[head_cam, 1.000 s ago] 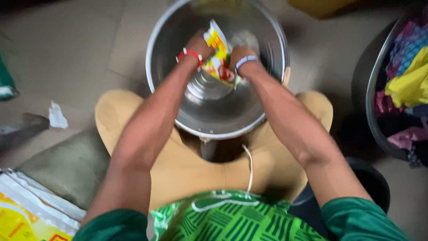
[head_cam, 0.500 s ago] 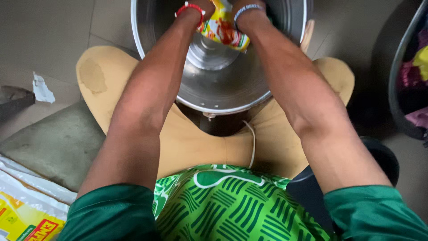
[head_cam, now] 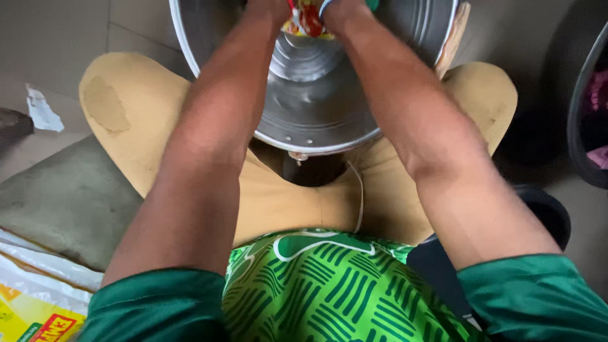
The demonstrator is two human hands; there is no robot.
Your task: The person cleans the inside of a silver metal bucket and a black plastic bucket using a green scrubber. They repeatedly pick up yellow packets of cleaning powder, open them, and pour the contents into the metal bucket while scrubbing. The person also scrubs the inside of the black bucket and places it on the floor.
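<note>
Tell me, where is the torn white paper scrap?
The torn white paper scrap lies on the tiled floor at the far left, beside the person's tan-trousered knee.

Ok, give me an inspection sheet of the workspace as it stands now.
Surface: tiled floor, grey mat at the person's left.
Job's things: metal bucket between the knees; red-yellow packet inside it, mostly cut off by the frame edge.
Clutter: torn white scrap; printed sack.
Grippers: left hand and right hand both at the packet; grip cannot be told.
Cables: white cord on the lap.
Surroundings: dark basin with clothes, dark bowl.
</note>
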